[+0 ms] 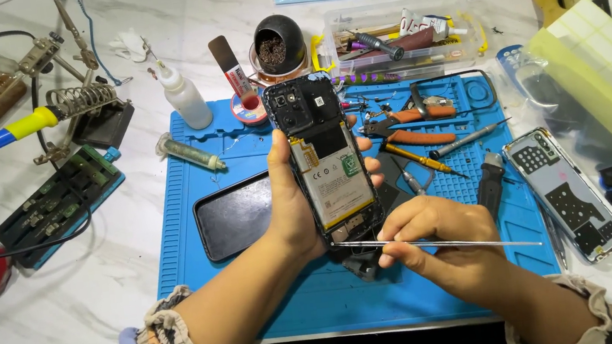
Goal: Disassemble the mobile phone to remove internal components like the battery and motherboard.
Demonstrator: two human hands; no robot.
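While the left hand (291, 213) grips the opened phone (324, 158) around its edges and holds it upright above the blue mat (178, 211), the right hand (438, 237) is closed in a pinch on thin metal tweezers (439, 242). The tips of the tweezers touch the bottom end of the phone, just under the battery (335, 184), approx. where the lower board and connectors sit. The back cover is already off, so the inside w/ camera block at top is visible.

Judged from this, the step in hand is work at the bottom part of the phone, maybe to lift a small connector or part; I cannot tell which exactly, it is too small.

The next move, I think, calls for a steady left grip and only light force from the tweezers, b/c the parts there look fine and the battery is very near.

A black screen panel (234, 216) lies on the mat behind the left hand. 2 orange-handled pliers (413, 126) and a screwdriver (417, 158) lie to the right, and 1 more opened phone (567, 194) lies apart near the mat edge.
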